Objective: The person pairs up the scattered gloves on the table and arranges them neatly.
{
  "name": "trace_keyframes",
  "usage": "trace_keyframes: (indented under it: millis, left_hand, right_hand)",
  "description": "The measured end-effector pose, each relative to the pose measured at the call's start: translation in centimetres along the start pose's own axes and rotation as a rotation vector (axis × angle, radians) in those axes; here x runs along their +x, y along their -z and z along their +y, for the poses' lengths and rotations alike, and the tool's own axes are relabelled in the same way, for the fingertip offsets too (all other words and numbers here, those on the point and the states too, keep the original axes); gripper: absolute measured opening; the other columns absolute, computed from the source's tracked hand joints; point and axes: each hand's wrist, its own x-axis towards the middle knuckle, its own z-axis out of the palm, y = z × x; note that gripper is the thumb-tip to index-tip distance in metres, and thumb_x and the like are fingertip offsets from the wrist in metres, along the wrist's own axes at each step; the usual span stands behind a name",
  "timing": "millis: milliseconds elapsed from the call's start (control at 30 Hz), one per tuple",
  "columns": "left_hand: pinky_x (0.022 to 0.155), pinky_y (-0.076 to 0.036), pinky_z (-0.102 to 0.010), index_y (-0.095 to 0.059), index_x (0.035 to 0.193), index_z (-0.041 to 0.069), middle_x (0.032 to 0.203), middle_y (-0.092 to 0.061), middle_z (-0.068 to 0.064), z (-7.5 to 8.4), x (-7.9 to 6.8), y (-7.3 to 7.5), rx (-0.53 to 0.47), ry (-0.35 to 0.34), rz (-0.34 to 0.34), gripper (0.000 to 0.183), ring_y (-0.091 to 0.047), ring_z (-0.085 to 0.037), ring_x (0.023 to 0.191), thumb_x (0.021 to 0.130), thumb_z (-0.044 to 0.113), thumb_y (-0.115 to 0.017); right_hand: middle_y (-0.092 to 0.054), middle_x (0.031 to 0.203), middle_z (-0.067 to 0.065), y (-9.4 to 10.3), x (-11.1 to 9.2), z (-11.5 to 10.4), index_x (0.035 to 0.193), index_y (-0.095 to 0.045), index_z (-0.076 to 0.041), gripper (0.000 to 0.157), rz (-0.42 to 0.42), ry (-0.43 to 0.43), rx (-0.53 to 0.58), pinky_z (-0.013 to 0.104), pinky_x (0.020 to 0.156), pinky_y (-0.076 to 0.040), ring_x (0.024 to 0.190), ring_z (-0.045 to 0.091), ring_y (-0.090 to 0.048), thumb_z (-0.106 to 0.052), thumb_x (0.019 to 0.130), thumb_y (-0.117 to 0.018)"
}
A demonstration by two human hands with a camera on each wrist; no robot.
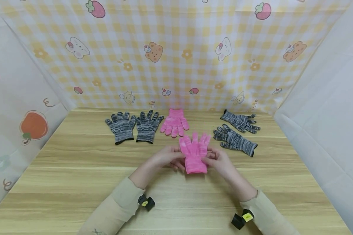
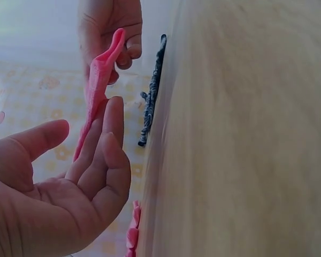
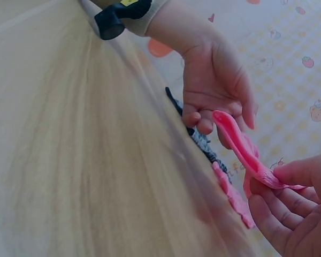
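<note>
A pink knit glove [image 1: 195, 163] is held up over the middle of the table, its cuff toward the person and its fingers pointing away. The right hand [image 1: 220, 161] pinches its right edge between thumb and fingers, as the right wrist view also shows at the folded pink fabric [image 3: 262, 176]. At the glove's left side is the left hand [image 1: 169, 156]. In the left wrist view this hand [image 2: 59, 198] has its fingers loosely bent against the glove's back, with the thumb standing apart from the fabric. Behind lies a second pink glove [image 1: 175, 123], flat, with its fingers toward the person.
Two grey-and-black striped gloves, one at the left [image 1: 123, 129] and one beside it [image 1: 147, 129], lie flat at the back left. Two more, the upper [image 1: 239, 121] and the lower [image 1: 236, 142], lie at angles on the right. A checked curtain [image 1: 176, 71] hangs behind the wooden table [image 1: 76, 169].
</note>
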Motion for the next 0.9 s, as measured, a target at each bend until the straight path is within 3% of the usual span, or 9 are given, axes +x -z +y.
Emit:
trace_keyframes:
  millis: [300, 567, 900]
  left_hand:
    - [0.060, -0.054, -0.026, -0.056, 0.117, -0.009, 0.095, -0.068, -0.019, -0.3, 0.1, 0.2, -0.003, 0.031, -0.068, 0.030, -0.069, -0.027, 0.076, 0.098, 0.014, -0.051]
    - [0.065, -0.055, -0.030, -0.058, 0.111, -0.008, 0.093, -0.069, -0.015, -0.4, 0.0, 0.1, 0.006, 0.056, -0.067, 0.029, -0.069, -0.026, 0.077, 0.098, 0.016, -0.050]
    - [0.062, -0.054, -0.026, -0.059, 0.109, -0.009, 0.088, -0.069, -0.013, -0.9, 0.1, -0.1, 0.007, 0.083, -0.059, 0.030, -0.069, -0.023, 0.074, 0.098, 0.016, -0.049]
  right_hand:
    - [-0.066, 0.088, 0.010, 0.1, -0.2, 0.9, 0.134, -0.043, 0.010, 0.054, -0.001, -0.053, -0.028, 0.029, 0.074, -0.055, 0.079, 0.019, -0.063, -0.001, 0.086, -0.066]
    - [-0.068, 0.089, 0.013, 0.3, -0.5, 1.6, 0.134, -0.041, 0.013, 0.052, -0.038, -0.067, 0.011, 0.034, 0.071, -0.056, 0.076, 0.021, -0.065, 0.001, 0.088, -0.062]
    - [-0.067, 0.093, 0.020, 0.4, -0.6, 2.1, 0.129, -0.041, 0.018, 0.045, -0.092, -0.049, 0.023, 0.036, 0.070, -0.057, 0.074, 0.021, -0.066, -0.002, 0.092, -0.057]
